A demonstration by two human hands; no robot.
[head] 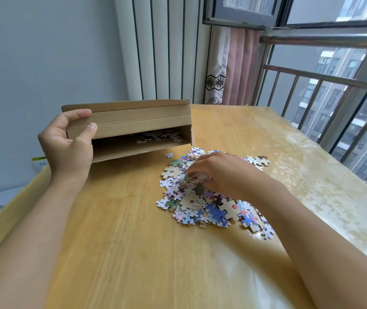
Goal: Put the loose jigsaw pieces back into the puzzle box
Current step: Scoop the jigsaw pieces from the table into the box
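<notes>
Head view: right hand (220,172) clutching jigsaw pieces (202,210), left hand (68,141) gripping puzzle box (138,121).

A wooden table (133,219) stands beside a railed window (334,85) and pink curtain (238,65).

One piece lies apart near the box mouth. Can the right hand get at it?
Probably yes: the stray piece lies bare on the table, with nothing between it and the right hand.

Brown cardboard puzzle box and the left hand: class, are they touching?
Touching. The head view shows the left hand gripping the brown cardboard puzzle box's left end, thumb across its front.
</notes>
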